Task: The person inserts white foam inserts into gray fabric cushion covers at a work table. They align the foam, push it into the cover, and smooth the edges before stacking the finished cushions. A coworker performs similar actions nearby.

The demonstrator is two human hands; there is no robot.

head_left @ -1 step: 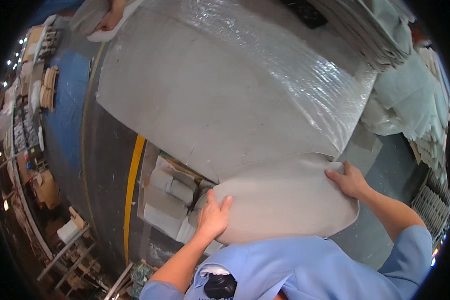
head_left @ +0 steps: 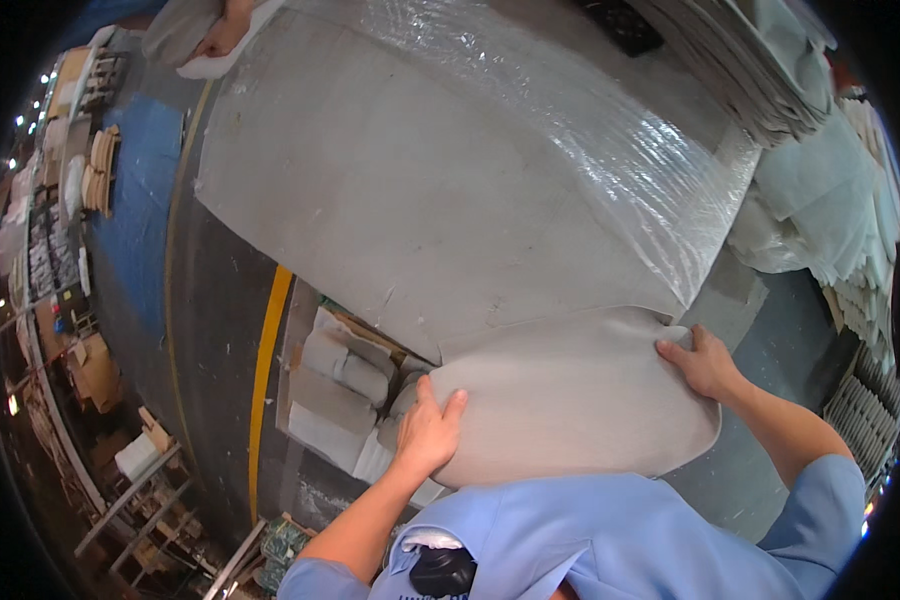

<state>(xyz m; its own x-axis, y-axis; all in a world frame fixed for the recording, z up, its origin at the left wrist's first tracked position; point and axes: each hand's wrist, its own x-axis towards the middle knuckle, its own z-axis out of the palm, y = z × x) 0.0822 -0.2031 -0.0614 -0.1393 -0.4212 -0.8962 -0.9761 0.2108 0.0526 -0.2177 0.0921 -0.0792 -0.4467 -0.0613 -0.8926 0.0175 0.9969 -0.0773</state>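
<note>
- L hand [head_left: 430, 428] gripping left edge of grey sheet [head_left: 580, 395]
- R hand [head_left: 705, 362] gripping its upper R corner
- from here, sheet's at near edge of grey table [head_left: 360, 180], next to blue shirt [head_left: 590, 530]

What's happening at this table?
A person in a light blue shirt holds a grey sheet by its sides, left hand on one, right hand on the other. Its far edge is at the near edge of the grey table, partly covered by clear plastic film. Beyond the table's far left, another person's hand is on a pale piece.
</note>
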